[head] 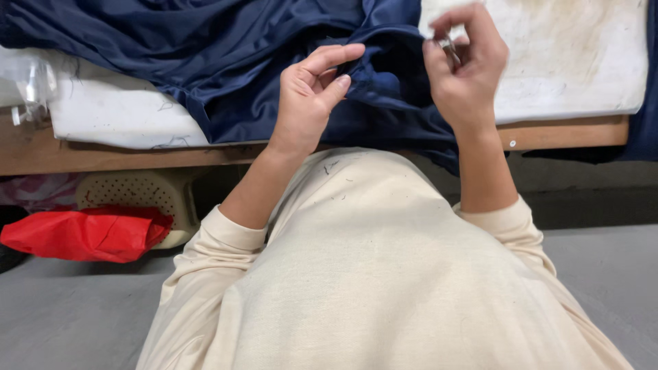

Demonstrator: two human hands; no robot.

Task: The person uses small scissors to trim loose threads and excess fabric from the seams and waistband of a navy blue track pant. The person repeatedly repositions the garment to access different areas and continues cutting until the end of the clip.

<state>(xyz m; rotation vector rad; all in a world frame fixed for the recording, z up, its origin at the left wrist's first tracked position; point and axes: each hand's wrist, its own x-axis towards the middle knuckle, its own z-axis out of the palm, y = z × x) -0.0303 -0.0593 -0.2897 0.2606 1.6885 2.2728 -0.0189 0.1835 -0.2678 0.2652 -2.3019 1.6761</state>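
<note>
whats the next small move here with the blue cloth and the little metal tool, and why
Probably bring the right hand down to the fold of navy cloth that the left hand pinches up. The small metal tool sits in the right fingers, raised just above and apart from that fold, which the left thumb and forefinger present.

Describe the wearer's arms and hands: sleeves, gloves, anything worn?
Both hands are bare: no gloves, and no rings or watch visible. The left hand and right hand come out of long cream sleeves pushed up the forearms, with ribbed cuffs. The fabric is plain and unmarked, with a few dark thread bits clinging to it.
</note>
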